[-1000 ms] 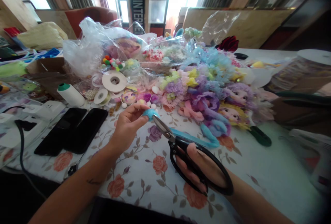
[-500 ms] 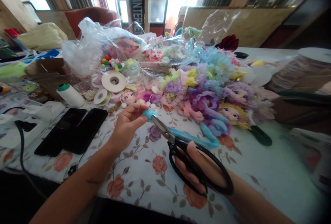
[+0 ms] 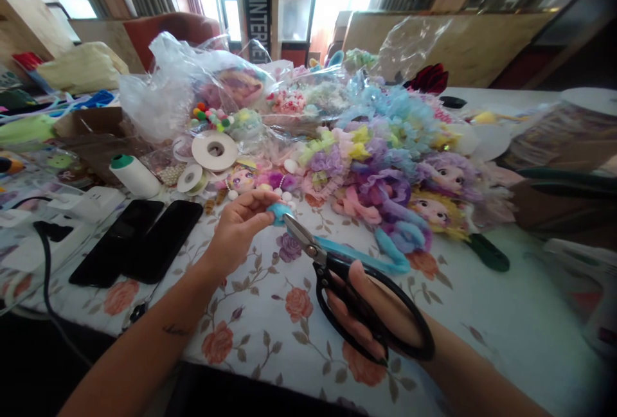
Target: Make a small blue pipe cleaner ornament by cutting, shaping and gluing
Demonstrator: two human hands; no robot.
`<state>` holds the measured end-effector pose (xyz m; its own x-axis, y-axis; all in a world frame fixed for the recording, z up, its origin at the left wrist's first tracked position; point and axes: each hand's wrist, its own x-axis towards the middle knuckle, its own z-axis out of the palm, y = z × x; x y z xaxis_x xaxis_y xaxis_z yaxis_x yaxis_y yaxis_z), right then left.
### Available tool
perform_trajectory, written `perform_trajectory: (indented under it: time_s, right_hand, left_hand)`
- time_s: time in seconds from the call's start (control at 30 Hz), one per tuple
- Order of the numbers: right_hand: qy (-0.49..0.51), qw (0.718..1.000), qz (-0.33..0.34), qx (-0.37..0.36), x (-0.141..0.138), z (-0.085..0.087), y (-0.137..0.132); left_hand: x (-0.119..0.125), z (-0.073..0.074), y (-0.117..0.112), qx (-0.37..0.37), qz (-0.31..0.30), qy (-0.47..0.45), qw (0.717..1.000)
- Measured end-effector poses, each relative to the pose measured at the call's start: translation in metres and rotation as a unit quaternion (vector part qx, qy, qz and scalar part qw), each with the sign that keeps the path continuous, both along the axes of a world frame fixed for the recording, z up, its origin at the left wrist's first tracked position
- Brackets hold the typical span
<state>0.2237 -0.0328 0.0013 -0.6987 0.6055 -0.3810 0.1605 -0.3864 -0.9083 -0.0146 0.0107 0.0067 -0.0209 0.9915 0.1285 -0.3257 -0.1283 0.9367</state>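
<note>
Between the thumb and fingers of my left hand [image 3: 240, 224] is a small bunched piece of light-blue fabric [image 3: 278, 212]. My right hand [image 3: 369, 304] is wrapped through the black handles of a pair of scissors [image 3: 314, 251]. The scissor tips touch or nearly touch the blue fabric, and the blades look almost together. Behind the scissors a light-blue strip [image 3: 357, 255] lies on the table, leading right toward a purple-and-blue tulle coil [image 3: 405, 234]. Whether the strip joins the held piece is hidden by the blades.
Two black phones [image 3: 161, 240] lie left of my arm, near a power strip [image 3: 58, 237]. Ribbon spools [image 3: 226, 160] and a thread cone [image 3: 134, 176] stand behind. Colourful tulle flowers [image 3: 332, 160], doll faces [image 3: 434, 211] and plastic bags [image 3: 159, 89] pile up across the back of the flowered tablecloth [image 3: 270, 353].
The whole view has shifted very slightly. Both hands keep the same hold, and the scissors stay at the blue fabric.
</note>
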Motion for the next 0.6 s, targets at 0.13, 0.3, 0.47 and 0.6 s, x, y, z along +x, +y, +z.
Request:
perform_trajectory:
  time_s: [0.13,0.3,0.47,0.6]
  right_hand:
    - [0.021,1.0,-0.001,-0.014,-0.0009,0.0029,0.0007]
    - [0.031,0.999,-0.016,-0.022,-0.0043,0.0041,-0.0006]
    - [0.03,0.999,-0.025,-0.012,-0.005,0.0022,-0.0019]
    - [0.017,1.0,-0.019,0.0,-0.0021,-0.0012,-0.0019]
  left_hand:
    - [-0.0002,0.0006,0.0003,-0.005,-0.009,0.009,1.0]
    - [0.0004,0.0041,-0.0007,-0.003,-0.029,0.016,0.999]
    - [0.0014,0.0075,-0.0021,-0.019,-0.036,0.019,0.999]
    - [0.0017,0.0067,-0.0017,-0.025,-0.036,0.008,0.999]
